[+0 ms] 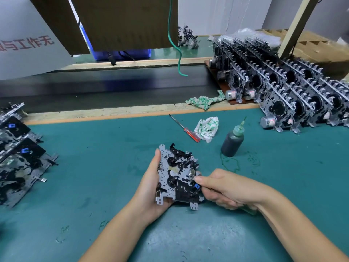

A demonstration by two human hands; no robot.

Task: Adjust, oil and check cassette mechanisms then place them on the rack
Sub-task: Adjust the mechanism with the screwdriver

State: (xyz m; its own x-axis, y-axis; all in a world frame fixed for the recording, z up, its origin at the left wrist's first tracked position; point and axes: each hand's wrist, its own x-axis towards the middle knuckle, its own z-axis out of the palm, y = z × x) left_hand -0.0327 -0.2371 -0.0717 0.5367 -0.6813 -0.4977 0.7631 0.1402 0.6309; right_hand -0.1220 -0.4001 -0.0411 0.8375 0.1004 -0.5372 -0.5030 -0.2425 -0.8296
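A grey metal cassette mechanism (176, 174) with black gears and levers is held face up just above the green mat. My left hand (151, 188) grips its left edge and cradles it from below. My right hand (224, 188) is closed around a thin tool with a greenish handle end (249, 210) showing under the wrist; its fingertips press at the mechanism's right edge near a small blue part. A dark oil bottle (232, 139) with a green nozzle stands upright to the right. Finished mechanisms stand in rows on the rack (294, 86) at the far right.
A red-handled screwdriver (186, 128) and a white-green rag (207, 128) lie beyond the mechanism. Another rag (205, 101) rests on the wooden rail. Several flat mechanisms (20, 156) are piled at the left edge. A dark conveyor belt (105, 86) runs behind; a green wire (177, 44) hangs above it.
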